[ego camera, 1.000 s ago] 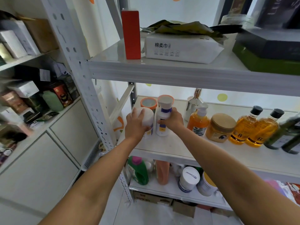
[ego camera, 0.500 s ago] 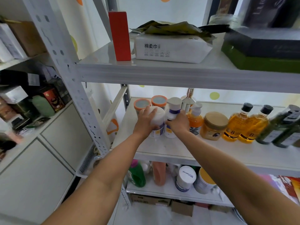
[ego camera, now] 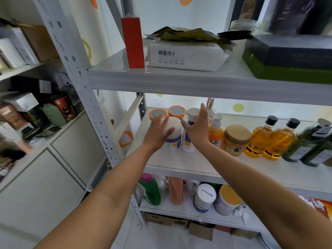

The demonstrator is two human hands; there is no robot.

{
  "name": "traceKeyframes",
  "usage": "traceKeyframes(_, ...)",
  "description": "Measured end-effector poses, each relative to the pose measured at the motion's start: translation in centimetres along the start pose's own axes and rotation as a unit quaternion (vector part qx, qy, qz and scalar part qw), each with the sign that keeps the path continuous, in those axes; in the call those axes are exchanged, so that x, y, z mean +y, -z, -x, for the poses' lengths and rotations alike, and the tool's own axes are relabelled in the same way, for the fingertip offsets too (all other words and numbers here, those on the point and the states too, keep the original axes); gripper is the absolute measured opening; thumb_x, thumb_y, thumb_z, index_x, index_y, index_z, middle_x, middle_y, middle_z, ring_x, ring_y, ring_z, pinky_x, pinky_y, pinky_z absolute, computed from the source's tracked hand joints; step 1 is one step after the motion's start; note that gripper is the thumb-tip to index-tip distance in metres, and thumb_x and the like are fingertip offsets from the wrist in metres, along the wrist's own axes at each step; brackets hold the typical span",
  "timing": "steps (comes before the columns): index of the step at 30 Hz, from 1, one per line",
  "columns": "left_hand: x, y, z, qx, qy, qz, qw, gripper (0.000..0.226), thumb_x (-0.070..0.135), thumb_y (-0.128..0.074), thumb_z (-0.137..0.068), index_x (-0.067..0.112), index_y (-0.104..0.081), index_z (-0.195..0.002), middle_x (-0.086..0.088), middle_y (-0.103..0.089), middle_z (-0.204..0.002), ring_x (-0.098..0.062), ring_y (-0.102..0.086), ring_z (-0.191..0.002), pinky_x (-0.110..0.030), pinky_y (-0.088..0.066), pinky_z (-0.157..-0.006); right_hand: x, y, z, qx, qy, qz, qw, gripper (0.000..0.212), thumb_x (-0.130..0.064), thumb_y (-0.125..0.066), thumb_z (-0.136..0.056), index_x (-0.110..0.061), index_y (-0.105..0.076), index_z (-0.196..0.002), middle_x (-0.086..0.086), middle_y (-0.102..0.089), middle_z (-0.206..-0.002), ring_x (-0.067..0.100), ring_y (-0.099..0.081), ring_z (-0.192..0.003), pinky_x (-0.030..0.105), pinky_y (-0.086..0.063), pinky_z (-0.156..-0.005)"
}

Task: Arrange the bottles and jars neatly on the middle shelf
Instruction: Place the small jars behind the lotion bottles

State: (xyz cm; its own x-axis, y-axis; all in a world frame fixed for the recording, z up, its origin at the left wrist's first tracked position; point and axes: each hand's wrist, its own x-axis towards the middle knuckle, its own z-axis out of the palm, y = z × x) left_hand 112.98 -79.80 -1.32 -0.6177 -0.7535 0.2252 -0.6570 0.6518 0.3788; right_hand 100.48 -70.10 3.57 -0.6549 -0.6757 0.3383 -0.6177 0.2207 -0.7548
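**Both hands open at the left end of the middle shelf**

A white metal rack fills the view, and its middle shelf (ego camera: 188, 164) carries a row of containers along the back. Above it, the top shelf (ego camera: 179, 79) holds a white tissue pack (ego camera: 186, 57) and an upright red box (ego camera: 133, 43). The bottom shelf (ego camera: 188, 212) has a green bottle (ego camera: 151, 191) and a white tub (ego camera: 204, 197) among other things.

Two bare forearms reach up from the lower edge to the shelf's left end. The left hand (ego camera: 158, 132) lies against the near left side of a white jar (ego camera: 173, 134) with a purple label, fingers spread and loose, not closed around it. The right hand (ego camera: 198, 128) is held flat and upright, fingers straight and together, its palm facing a white bottle (ego camera: 188, 139) with a yellow and purple label; whether it touches the bottle is unclear.

The jar and the bottle stand upright, just beside each other. Behind them are two orange-rimmed jars (ego camera: 167, 113). To the right come an orange pump bottle (ego camera: 215, 132), a squat amber jar (ego camera: 236, 140) with a tan lid, two amber bottles (ego camera: 265, 141) with black caps touching each other, and dark green bottles (ego camera: 309, 146), blurred, at the far right.
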Motion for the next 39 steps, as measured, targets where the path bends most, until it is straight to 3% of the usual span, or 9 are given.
traceKeyframes(6,-0.9,2.7,-0.7,0.062,0.052,0.021,0.997,0.043,0.023,-0.033,-0.102,0.013,-0.034,-0.145,-0.008,-0.031,-0.153,-0.028,-0.032,-0.139,-0.04,-0.032,-0.111,-1.1,3.5,-3.3,-0.041,0.04,0.017,0.998,0.05,-0.038,-0.035,-0.1,-0.012,-0.037,-0.142,0.008,-0.039,-0.149,0.024,-0.038,-0.136,0.037,-0.031,-0.111)
traceKeyframes(10,-1.9,3.0,-2.2,0.09,0.112,0.028,0.989,0.031,0.013,-0.043,-0.098,0.006,-0.055,-0.125,-0.013,-0.06,-0.125,-0.031,-0.057,-0.113,-0.038,-0.048,-0.092,-2.1,5.3,-6.4,-0.086,0.067,0.011,0.994,0.034,-0.023,-0.045,-0.099,0.001,-0.055,-0.121,0.017,-0.06,-0.123,0.024,-0.059,-0.103,0.03,-0.046,-0.092)
traceKeyframes(13,-3.1,3.0,-4.1,0.058,0.133,0.004,0.989,0.026,0.008,-0.044,-0.095,0.002,-0.065,-0.11,-0.016,-0.065,-0.113,-0.033,-0.061,-0.105,-0.037,-0.049,-0.084,-3.3,4.4,-8.7,-0.124,0.053,-0.057,0.989,0.018,-0.008,-0.054,-0.091,0.009,-0.056,-0.096,0.02,-0.059,-0.091,0.023,-0.053,-0.077,0.042,-0.053,-0.084)
traceKeyframes(16,-4.1,2.6,-5.8,0.021,0.113,0.011,0.993,0.019,0.013,-0.052,-0.093,0.006,-0.069,-0.092,-0.012,-0.068,-0.096,-0.031,-0.065,-0.093,-0.033,-0.049,-0.075,-4.4,3.1,-10.2,-0.214,0.031,0.019,0.976,0.025,-0.001,-0.047,-0.094,0.013,-0.057,-0.113,0.027,-0.058,-0.119,0.038,-0.054,-0.111,0.04,-0.044,-0.102)
traceKeyframes(20,-4.6,2.1,-7.1,-0.017,0.081,0.02,0.996,0.022,0.017,-0.06,-0.091,0.012,-0.061,-0.069,-0.008,-0.059,-0.075,-0.021,-0.055,-0.071,-0.028,-0.046,-0.068,-4.0,2.4,-12.1,-0.296,0.059,0.133,0.944,0.035,0.001,-0.04,-0.097,-0.003,-0.055,-0.129,0.01,-0.043,-0.144,0.026,-0.039,-0.133,0.028,-0.029,-0.109)
traceKeyframes(23,-5.1,1.9,-8.1,-0.007,0.068,0.029,0.997,0.016,0.013,-0.063,-0.086,0.01,-0.064,-0.071,-0.01,-0.056,-0.072,-0.023,-0.052,-0.069,-0.027,-0.043,-0.067,-3.1,2.1,-13.9,-0.333,0.086,0.209,0.916,0.036,-0.005,-0.045,-0.097,-0.015,-0.057,-0.13,0.004,-0.039,-0.148,0.023,-0.036,-0.136,0.035,-0.022,-0.116)
traceKeyframes(30,-5.7,0.3,-9.8,0.039,0.09,0.116,0.988,0.029,0.026,-0.066,-0.088,0.0,-0.069,-0.102,-0.013,-0.067,-0.097,-0.025,-0.063,-0.091,-0.024,-0.045,-0.081,-0.5,-0.6,-15.4,-0.375,0.147,0.197,0.894,0.043,-0.003,-0.065,-0.085,-0.013,-0.059,-0.126,0.004,-0.05,-0.141,0.023,-0.045,-0.132,0.037,-0.039,-0.107)
traceKeyframes(35,-5.3,0.5,-10.4,0.038,0.094,0.151,0.983,0.017,0.025,-0.071,-0.084,0.017,-0.058,-0.077,-0.006,-0.055,-0.086,-0.018,-0.051,-0.083,-0.02,-0.041,-0.073,0.9,-2.5,-16.5,-0.378,0.2,0.271,0.862,0.049,-0.008,-0.063,-0.087,-0.023,-0.054,-0.133,0.0,-0.045,-0.145,0.021,-0.041,-0.135,0.039,-0.038,-0.11)
traceKeyframes(39,-4.6,0.7,-10.7,0.037,0.098,0.169,0.98,0.028,0.022,-0.069,-0.085,0.003,-0.07,-0.106,-0.018,-0.067,-0.109,-0.025,-0.06,-0.097,-0.022,-0.041,-0.08,1.7,-3.6,-16.6,-0.374,0.147,0.24,0.884,0.034,-0.029,-0.061,-0.089,-0.02,-0.063,-0.122,0.002,-0.06,-0.129,0.024,-0.058,-0.114,0.032,-0.048,-0.095)
